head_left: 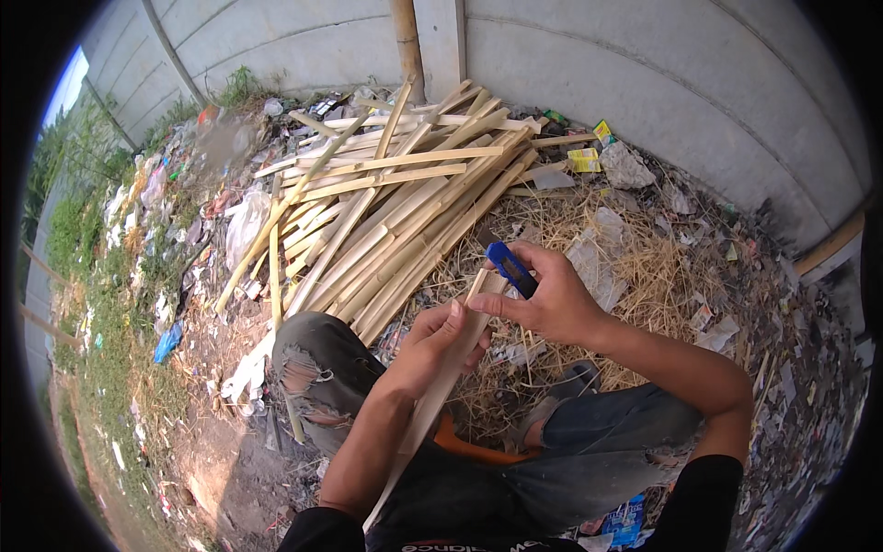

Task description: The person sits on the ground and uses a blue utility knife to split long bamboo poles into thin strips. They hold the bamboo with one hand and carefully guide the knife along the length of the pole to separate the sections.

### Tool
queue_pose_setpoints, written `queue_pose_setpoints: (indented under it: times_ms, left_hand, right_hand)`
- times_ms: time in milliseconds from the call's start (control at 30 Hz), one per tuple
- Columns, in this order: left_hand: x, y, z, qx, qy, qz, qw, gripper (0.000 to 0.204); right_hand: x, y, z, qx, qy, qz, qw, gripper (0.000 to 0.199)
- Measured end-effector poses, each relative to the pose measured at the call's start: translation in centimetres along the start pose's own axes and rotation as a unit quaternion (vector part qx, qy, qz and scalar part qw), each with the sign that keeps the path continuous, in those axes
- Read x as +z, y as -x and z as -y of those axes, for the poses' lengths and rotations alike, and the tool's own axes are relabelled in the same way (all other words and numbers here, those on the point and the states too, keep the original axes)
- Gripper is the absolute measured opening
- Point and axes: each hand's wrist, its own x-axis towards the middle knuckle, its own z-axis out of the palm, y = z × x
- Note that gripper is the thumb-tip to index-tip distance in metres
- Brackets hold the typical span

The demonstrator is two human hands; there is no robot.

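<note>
A long, pale bamboo strip (430, 405) slants up from my lap, its far end just above my knees. My left hand (430, 348) is closed around the strip a little below that end, thumb on top. In my right hand (555, 296) is a blue utility knife (511, 269), held in the curled fingers. The right thumb presses on the strip near its far end. The knife's handle lies beside the strip's tip, and a dark blade seems to point up and away. Where the blade meets the wood, if at all, I cannot tell.
Ahead lies a big heap of split bamboo strips (395, 216), loosely crossed. A grey concrete wall (625, 64) with a bamboo post (407, 46) stands behind it. Dry straw (662, 304) and scattered litter cover the ground; green weeds (101, 313) grow at left. An orange object (469, 445) shows between my legs.
</note>
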Motion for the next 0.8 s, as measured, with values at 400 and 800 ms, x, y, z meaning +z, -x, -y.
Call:
queue_pose_setpoints:
  times_ms: [400,800]
  left_hand:
    - [-0.6,2.1,2.1,-0.035,-0.056,0.049,0.997,0.047]
    - [-0.2,0.7,2.2,-0.037,-0.075,-0.017,0.996,0.038]
  right_hand:
    - [-4.1,-2.7,-3.0,0.049,-0.138,-0.121,0.982,0.039]
    - [-2.4,1.5,-0.5,0.0,0.239,0.121,0.964,0.055]
